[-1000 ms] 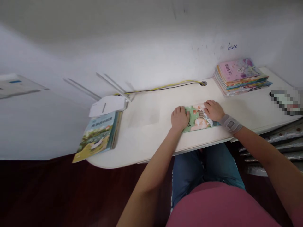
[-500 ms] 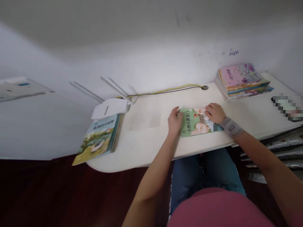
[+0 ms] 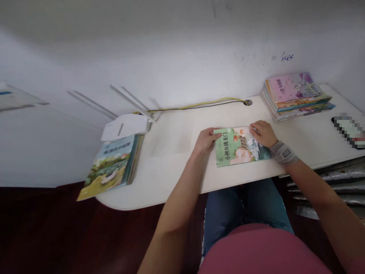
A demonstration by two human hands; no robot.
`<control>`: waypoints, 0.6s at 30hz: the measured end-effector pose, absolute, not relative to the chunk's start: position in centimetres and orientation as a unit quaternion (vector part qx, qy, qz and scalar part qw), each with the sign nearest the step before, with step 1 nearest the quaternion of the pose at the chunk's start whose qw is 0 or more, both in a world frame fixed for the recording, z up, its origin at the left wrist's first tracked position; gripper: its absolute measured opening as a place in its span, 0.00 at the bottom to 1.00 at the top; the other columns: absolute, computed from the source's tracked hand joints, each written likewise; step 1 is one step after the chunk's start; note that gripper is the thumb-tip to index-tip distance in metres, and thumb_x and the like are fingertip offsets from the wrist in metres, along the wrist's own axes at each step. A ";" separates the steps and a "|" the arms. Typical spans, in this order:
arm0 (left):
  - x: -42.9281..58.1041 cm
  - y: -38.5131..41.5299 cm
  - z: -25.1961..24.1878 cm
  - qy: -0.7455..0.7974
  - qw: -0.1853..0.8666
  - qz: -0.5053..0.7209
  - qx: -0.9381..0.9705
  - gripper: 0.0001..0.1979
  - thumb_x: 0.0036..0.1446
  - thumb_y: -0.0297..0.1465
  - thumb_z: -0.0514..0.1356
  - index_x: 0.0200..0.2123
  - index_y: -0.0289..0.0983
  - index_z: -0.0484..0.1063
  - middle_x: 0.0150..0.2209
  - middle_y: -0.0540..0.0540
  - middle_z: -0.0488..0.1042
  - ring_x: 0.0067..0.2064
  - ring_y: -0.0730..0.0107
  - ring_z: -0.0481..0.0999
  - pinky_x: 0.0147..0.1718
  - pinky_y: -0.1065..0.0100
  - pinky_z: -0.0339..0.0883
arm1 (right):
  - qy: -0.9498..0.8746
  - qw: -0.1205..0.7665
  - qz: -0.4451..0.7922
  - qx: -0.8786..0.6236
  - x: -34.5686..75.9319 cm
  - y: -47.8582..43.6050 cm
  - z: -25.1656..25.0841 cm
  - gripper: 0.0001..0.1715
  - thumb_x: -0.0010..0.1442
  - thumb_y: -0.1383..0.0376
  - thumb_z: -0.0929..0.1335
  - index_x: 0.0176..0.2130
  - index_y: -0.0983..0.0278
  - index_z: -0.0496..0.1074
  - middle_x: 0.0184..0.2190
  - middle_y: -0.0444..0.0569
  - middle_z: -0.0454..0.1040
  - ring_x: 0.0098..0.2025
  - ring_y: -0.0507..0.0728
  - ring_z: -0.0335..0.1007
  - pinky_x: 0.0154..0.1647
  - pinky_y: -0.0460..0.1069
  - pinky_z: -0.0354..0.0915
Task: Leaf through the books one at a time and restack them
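Observation:
A green picture book (image 3: 241,146) with a Chinese title and a cover drawing of a bridge and water lies flat on the white desk (image 3: 173,152). My left hand (image 3: 204,140) is at the book's upper left corner, with its fingers reaching to the edge. My right hand (image 3: 264,134) rests on the cover's upper right part, and a grey wrist brace (image 3: 283,153) circles that wrist. Neither hand lifts the book.
A stack of picture books (image 3: 295,97) lies at the desk's far right, near a blurred phone (image 3: 349,131). A thick book (image 3: 110,169) overhangs the left edge below a white router (image 3: 124,127). A yellow-and-black cable (image 3: 196,104) runs along the wall.
My left hand has slid left off the cover to the book's corner, and the whole title now shows. My view has shifted a little.

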State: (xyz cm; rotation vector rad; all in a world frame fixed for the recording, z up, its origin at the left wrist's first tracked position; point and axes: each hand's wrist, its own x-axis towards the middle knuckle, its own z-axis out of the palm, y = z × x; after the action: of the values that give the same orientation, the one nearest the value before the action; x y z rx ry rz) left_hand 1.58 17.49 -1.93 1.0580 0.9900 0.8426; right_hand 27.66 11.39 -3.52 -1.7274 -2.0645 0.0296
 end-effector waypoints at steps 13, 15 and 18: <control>1.2 16.7 -1.7 0.480 0.552 0.404 0.549 0.17 0.35 0.37 0.70 0.30 0.33 0.77 0.25 0.49 0.77 0.26 0.72 0.72 0.27 0.69 0.65 | -0.679 0.357 0.242 -0.594 30.1 10.9 -0.9 0.13 0.54 0.56 0.66 0.30 0.63 0.73 0.27 0.46 0.74 0.30 0.54 0.66 0.34 0.49 0.61; 1.1 16.6 -1.5 0.484 0.547 0.409 0.546 0.17 0.36 0.38 0.70 0.29 0.33 0.76 0.24 0.50 0.75 0.26 0.72 0.71 0.28 0.69 0.65 | -0.658 0.381 0.277 -0.588 30.1 10.7 -0.5 0.16 0.52 0.52 0.67 0.27 0.63 0.71 0.23 0.43 0.71 0.26 0.52 0.63 0.29 0.48 0.58; 1.0 16.5 -1.3 0.484 0.523 0.427 0.557 0.16 0.37 0.37 0.69 0.29 0.34 0.76 0.27 0.49 0.76 0.29 0.72 0.71 0.31 0.69 0.64 | -0.632 0.409 0.302 -0.584 29.9 10.6 -0.1 0.21 0.50 0.48 0.68 0.23 0.63 0.69 0.18 0.41 0.66 0.23 0.50 0.58 0.25 0.47 0.54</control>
State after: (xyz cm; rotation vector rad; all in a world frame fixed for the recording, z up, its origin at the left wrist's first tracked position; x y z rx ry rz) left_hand 0.97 16.47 -1.29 1.3328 1.1581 1.0214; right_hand 29.90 10.56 -0.05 -1.4720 -1.5928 0.7603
